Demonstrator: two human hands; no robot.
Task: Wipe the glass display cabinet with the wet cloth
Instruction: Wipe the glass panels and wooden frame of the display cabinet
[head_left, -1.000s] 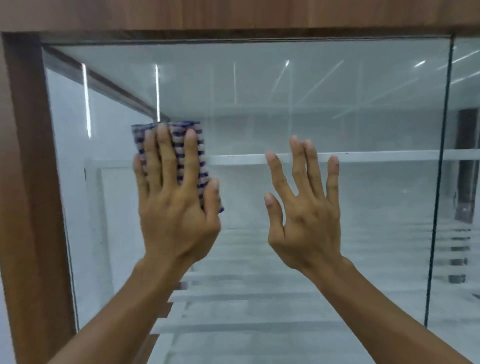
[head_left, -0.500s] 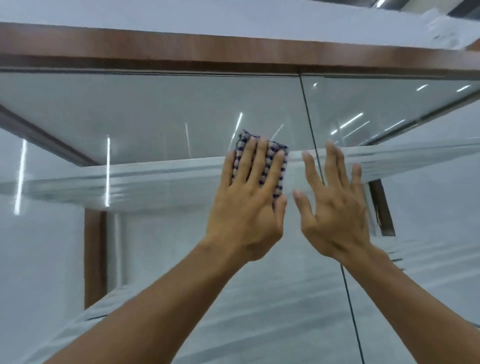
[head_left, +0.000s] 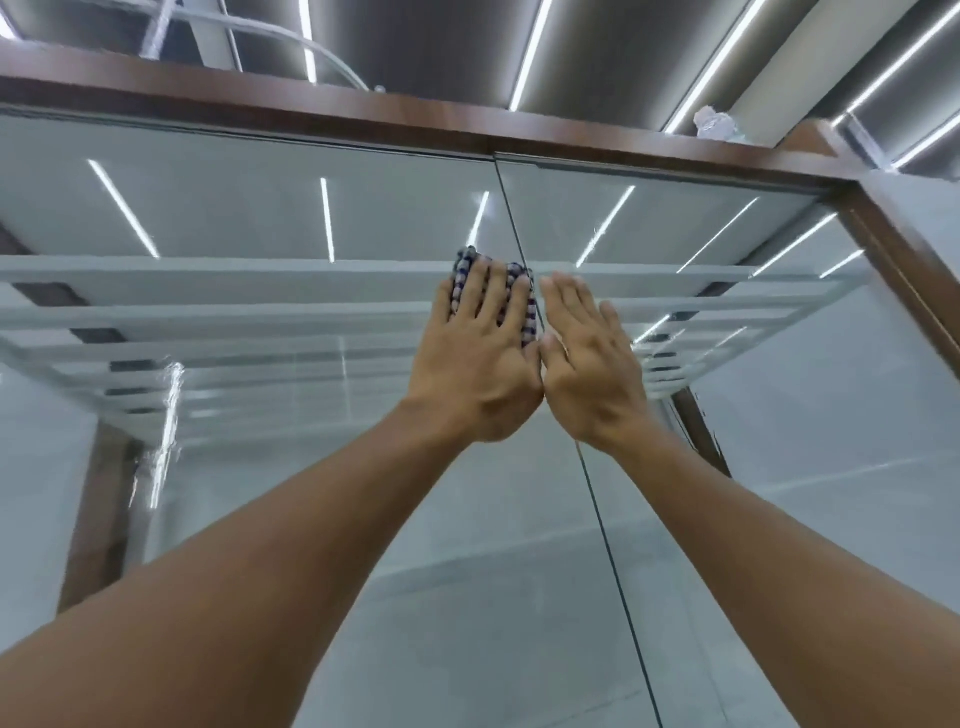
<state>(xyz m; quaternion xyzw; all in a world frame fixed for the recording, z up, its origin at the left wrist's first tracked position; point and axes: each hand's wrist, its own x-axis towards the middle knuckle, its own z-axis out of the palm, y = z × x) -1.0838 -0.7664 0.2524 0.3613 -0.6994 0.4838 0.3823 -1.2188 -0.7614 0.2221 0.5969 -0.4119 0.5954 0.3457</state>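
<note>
The glass display cabinet (head_left: 311, 519) rises in front of me, with a brown wooden frame and two glass panes that meet at a vertical seam (head_left: 597, 499). My left hand (head_left: 478, 358) presses a blue-and-white checked cloth (head_left: 529, 317) flat against the upper part of the left pane, its fingers straight over the cloth. My right hand (head_left: 587, 364) lies flat on the glass just right of the seam, fingers straight, holding nothing. The two hands touch at the thumbs. Most of the cloth is hidden under my left hand.
White shelves (head_left: 208, 312) show through the glass. The wooden top rail (head_left: 363, 111) runs above the panes, and a right post (head_left: 904, 270) frames the side. A crumpled clear plastic thing (head_left: 719, 124) lies on the cabinet top. Ceiling light strips (head_left: 530, 52) reflect in the glass.
My left hand has slid the cloth rightward and up the glass to the seam near the top. My right hand stayed beside it and now touches it. My view has tilted upward.
</note>
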